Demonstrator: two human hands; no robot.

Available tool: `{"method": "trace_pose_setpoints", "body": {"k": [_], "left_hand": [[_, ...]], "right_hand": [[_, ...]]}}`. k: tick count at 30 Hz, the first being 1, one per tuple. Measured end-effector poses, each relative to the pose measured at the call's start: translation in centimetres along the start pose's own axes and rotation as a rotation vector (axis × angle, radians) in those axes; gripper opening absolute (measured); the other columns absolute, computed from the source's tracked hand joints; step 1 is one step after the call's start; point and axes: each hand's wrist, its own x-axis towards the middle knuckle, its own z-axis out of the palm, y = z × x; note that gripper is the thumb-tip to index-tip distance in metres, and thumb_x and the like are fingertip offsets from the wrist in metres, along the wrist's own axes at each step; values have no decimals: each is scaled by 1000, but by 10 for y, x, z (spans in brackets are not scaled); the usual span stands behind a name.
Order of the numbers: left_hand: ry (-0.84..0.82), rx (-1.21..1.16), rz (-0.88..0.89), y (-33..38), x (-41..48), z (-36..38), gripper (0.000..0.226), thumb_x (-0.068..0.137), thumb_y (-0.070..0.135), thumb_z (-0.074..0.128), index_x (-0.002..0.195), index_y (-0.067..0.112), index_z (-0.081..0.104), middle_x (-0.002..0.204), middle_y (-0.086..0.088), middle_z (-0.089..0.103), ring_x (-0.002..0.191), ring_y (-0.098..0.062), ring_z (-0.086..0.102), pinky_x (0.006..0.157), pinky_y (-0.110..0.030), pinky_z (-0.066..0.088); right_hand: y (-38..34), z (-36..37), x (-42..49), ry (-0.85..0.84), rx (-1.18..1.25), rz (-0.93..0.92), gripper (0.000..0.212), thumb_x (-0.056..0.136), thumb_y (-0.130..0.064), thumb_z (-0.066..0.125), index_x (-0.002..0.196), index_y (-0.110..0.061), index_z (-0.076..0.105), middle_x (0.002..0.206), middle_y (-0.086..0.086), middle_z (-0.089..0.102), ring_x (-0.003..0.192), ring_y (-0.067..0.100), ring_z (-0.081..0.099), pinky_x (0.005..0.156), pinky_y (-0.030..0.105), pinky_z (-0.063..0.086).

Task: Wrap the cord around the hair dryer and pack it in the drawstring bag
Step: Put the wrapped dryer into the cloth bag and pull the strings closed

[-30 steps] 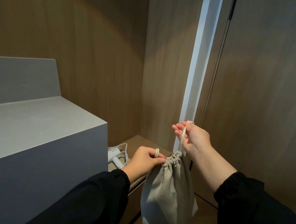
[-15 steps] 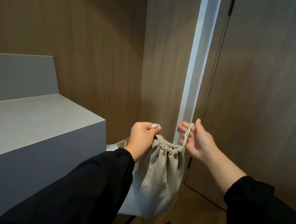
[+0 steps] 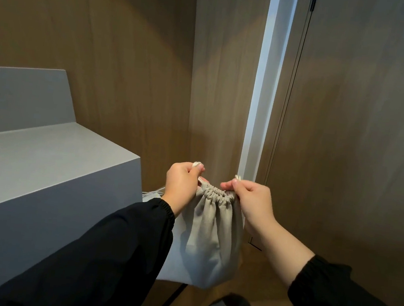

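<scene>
**Bag hangs cinched between two hands**

The drawstring bag [image 3: 208, 238] hangs in the air right of the grey desk [image 3: 52, 169], long axis vertical, gathered mouth up, rounded bottom down. It's soft beige cloth, smooth and faintly creased, puckered into tight pleats along the top. The left hand [image 3: 182, 184] has its grip closed on a pale cord end at the mouth's left; the right hand [image 3: 251, 198] pinches the other cord end at the right. Black elastic-cuffed sleeves [image 3: 121, 249] cover both arms.
</scene>
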Motion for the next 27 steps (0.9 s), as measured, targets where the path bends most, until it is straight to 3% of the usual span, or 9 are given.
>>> {"method": "trace_pose_setpoints", "body": {"k": [4,8,12,16,20,22,24,25,27], "left_hand": [[-81,224,82,0,3,-3,40,97,24,42,68,10,66,57,-4,66,61,-23,61,75,-39,52],[-114,329,84,-1,2,-6,41,99,25,40,70,12,66,51,0,63,51,-15,63,71,-36,54],[-107,192,-26,3,8,-13,40,98,22,45,62,10,58,55,-8,64,50,-21,62,67,-39,57],[-85,43,-129,12,10,-14,39,98,19,45,63,5,55,59,-14,63,53,-27,61,64,-39,56],[-21,46,-186,4,15,-16,40,99,24,45,65,7,57,57,-9,62,57,-27,63,66,-37,55],[-27,381,-137,-1,18,-22,36,98,31,45,78,8,64,76,-10,68,79,-30,67,75,-35,52],[-10,713,-59,1,17,-29,35,95,37,51,117,11,58,114,-11,63,110,-31,56,85,-36,44],[-9,776,-12,2,16,-32,51,93,39,56,134,13,45,129,-10,53,121,-30,48,92,-39,42],[-67,705,147,7,11,-33,68,89,44,60,144,16,33,141,-6,44,130,-27,40,102,-41,38]], "right_hand": [[0,5,11,124,14,35,31,95,-14,57,69,-9,74,74,3,73,76,9,65,80,24,46],[5,-1,22,317,-89,34,34,93,-13,57,67,2,71,71,14,70,60,6,56,60,20,41],[-2,-7,37,392,-2,142,32,93,-16,59,63,-8,69,66,10,67,68,24,64,71,33,55],[-11,-14,46,385,3,190,32,94,-17,59,65,-8,69,62,7,64,63,23,64,70,38,57],[-20,-4,49,236,63,207,29,95,-16,59,69,-5,66,76,16,68,67,26,68,65,33,60],[-26,-1,49,191,46,153,28,95,-15,58,71,-3,66,74,16,67,62,21,66,56,24,59],[-33,0,48,183,93,166,26,95,-14,58,75,1,66,71,14,66,60,19,66,52,20,56],[-35,1,48,178,114,179,26,96,-14,57,77,2,66,70,14,66,60,18,66,51,19,56],[-36,4,46,155,127,198,26,96,-15,57,77,1,65,73,14,68,63,19,68,49,18,55]]}}
